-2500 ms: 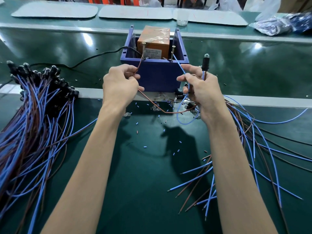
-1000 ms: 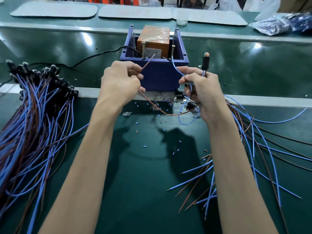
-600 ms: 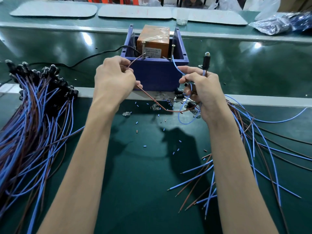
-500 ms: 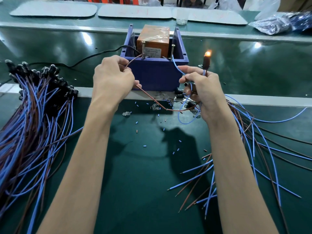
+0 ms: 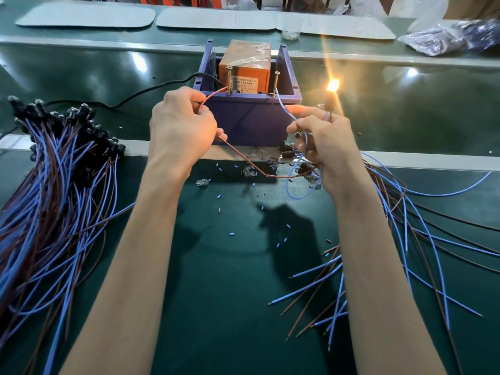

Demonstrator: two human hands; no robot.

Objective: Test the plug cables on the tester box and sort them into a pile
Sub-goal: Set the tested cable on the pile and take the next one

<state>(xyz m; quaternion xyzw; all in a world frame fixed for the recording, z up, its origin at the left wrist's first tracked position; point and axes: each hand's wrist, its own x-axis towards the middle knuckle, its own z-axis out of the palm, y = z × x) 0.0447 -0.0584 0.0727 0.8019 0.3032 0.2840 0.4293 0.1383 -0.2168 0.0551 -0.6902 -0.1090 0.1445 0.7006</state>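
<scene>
Left hand [image 5: 181,132], right hand [image 5: 326,143]; one cable [image 5: 244,157]

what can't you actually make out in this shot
All head view.
- Label on the orange unit: print too small.
- Lamp: shape lost in its own glare.
- Left pile: cut by left and bottom edges.
- Left hand grip on the brown wire: fingertips hidden behind the hand.
- Bag, top right: contents blurred.
</scene>
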